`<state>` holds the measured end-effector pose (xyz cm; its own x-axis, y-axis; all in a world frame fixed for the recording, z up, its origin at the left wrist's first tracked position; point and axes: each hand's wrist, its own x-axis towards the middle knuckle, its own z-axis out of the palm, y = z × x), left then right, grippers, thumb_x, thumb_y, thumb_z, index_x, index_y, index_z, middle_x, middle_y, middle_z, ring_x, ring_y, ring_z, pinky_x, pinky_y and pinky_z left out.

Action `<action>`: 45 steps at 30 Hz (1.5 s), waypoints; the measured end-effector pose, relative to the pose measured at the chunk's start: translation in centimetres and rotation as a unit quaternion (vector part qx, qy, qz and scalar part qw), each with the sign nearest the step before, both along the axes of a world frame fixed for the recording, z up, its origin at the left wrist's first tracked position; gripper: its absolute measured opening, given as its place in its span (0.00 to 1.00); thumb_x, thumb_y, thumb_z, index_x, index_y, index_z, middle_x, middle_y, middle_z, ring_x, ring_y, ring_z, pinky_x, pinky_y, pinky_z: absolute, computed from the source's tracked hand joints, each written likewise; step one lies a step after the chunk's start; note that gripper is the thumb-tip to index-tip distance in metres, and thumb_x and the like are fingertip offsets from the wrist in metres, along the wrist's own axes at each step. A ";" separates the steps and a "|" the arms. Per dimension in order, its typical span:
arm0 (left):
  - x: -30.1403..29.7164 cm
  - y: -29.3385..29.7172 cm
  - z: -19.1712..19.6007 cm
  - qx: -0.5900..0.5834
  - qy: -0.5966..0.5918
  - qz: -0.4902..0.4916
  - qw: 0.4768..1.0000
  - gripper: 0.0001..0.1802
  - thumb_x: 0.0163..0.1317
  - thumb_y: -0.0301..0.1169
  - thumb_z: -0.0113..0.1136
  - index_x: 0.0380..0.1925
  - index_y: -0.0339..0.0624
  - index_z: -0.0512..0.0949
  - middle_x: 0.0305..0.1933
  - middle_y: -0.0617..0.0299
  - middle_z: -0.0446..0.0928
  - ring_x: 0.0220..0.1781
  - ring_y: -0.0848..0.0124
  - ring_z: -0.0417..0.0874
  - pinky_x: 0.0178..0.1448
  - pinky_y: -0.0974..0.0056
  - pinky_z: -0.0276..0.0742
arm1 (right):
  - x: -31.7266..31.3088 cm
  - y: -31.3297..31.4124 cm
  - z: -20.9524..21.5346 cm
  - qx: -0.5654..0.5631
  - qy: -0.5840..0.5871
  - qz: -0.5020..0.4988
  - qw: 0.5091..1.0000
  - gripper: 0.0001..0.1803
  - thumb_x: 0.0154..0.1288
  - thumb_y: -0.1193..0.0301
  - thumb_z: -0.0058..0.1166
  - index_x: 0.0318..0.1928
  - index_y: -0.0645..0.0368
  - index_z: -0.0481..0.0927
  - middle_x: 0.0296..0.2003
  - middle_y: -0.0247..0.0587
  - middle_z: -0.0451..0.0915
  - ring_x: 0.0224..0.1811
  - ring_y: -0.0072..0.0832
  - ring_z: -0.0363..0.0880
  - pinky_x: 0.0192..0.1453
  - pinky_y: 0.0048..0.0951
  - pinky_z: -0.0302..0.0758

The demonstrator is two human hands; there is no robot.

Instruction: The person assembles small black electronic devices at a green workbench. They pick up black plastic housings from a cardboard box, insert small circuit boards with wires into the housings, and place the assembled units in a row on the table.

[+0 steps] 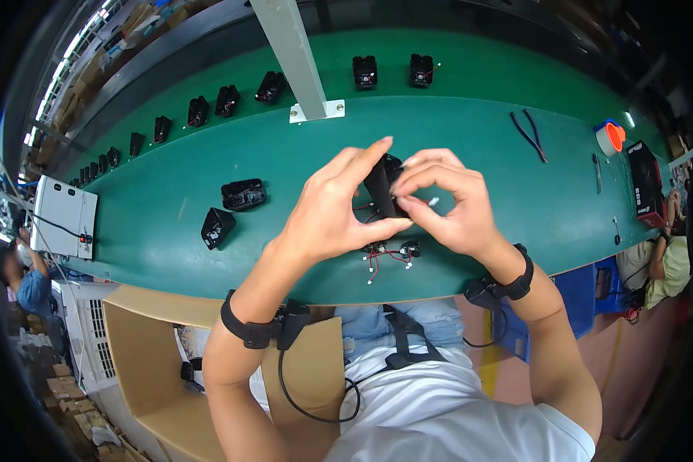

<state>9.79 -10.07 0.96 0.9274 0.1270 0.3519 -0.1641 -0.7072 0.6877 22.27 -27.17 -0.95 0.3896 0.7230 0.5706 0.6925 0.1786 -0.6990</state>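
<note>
My left hand [339, 196] grips a black plastic housing [379, 185] between thumb and fingers, holding it tilted above the green workbench [300, 269]. At the housing's right side my right hand [446, 199] pinches with thumb and forefinger; what lies between those fingertips is too small to make out. A white connector [434, 202] shows beside the right fingers. Just below both hands, small black parts with red wires and white plugs [410, 250] lie on the bench. Two more black housings, one lying open [243, 194] and one on its side [218, 228], rest to the left.
A grey post [292, 54] stands on the bench behind my hands. Several black housings [365, 71] line the far green strip. Pliers [530, 137], an orange-and-blue tape roll [610, 137] and a black box [647, 185] sit right. A white metal box [63, 217] stands left; a cardboard box [150, 346] is below.
</note>
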 end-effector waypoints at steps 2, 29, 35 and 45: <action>0.4 0.1 -0.2 0.030 -0.055 -0.009 0.998 0.49 0.41 0.39 0.81 0.66 0.38 0.72 0.47 0.52 0.77 0.44 0.60 0.81 0.48 0.59 0.80 | 0.4 -0.1 0.3 -0.013 0.025 0.018 0.999 0.08 0.53 0.79 0.65 0.36 0.60 0.87 0.40 0.39 0.85 0.47 0.32 0.81 0.53 0.31 0.78; -0.7 -0.9 0.8 0.179 -0.132 0.028 0.975 0.44 0.42 0.61 0.74 0.55 0.44 0.78 0.47 0.58 0.77 0.34 0.62 0.85 0.33 0.61 0.83 | -0.2 -0.2 -3.5 -0.013 0.624 0.308 0.718 0.28 0.66 0.59 0.64 0.51 0.75 0.80 0.52 0.55 0.81 0.55 0.40 0.81 0.59 0.41 0.79; -0.5 0.4 1.9 0.147 -0.103 0.087 0.980 0.43 0.43 0.55 0.78 0.56 0.42 0.75 0.51 0.55 0.76 0.39 0.57 0.84 0.39 0.58 0.83 | 3.8 -0.7 -3.5 -0.022 0.514 0.260 0.817 0.21 0.66 0.60 0.64 0.41 0.71 0.85 0.55 0.56 0.79 0.57 0.38 0.79 0.62 0.36 0.73; -3.2 4.9 1.6 0.247 0.404 0.011 0.880 0.56 0.29 0.55 0.83 0.62 0.45 0.71 0.59 0.46 0.74 0.58 0.47 0.80 0.61 0.49 0.78 | 25.6 -0.2 -0.6 -0.349 -0.217 -0.247 0.878 0.17 0.49 0.64 0.72 0.40 0.57 0.90 0.62 0.49 0.75 0.62 0.46 0.75 0.66 0.41 0.74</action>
